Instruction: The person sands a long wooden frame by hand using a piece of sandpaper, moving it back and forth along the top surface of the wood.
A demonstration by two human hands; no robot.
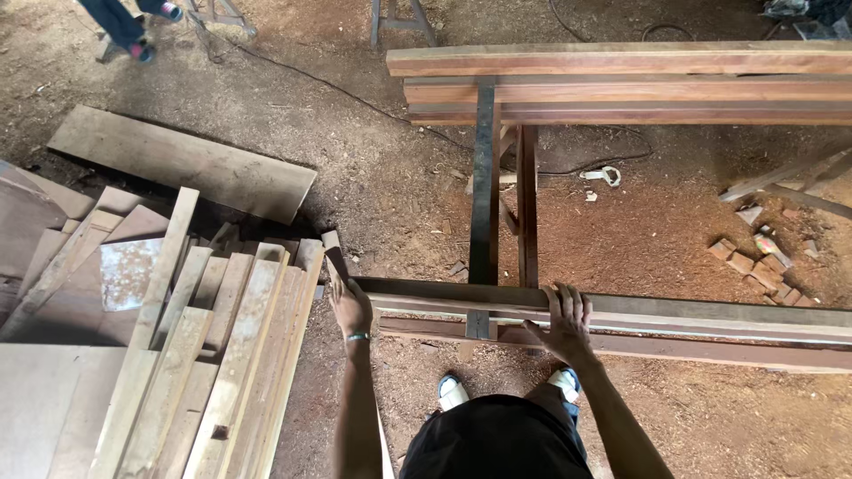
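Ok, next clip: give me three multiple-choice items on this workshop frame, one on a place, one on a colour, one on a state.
1. Where does the left hand rest?
A. on the end of the long plank
B. on the sawdust floor
C. on the wide board lying flat at upper left

2. What colour is the wristband on the left arm?
A. red
B. pale green
C. black

3. How is the right hand placed?
A. clenched in a fist in the air
B. holding a hammer
C. open, fingers spread on the plank

Answers: 1 A, the hand grips the plank's left end beside the pile of planks. 2 B, a thin pale green band circles the wrist. 3 C, the fingers lie spread over the plank's top edge, with no tool in them.
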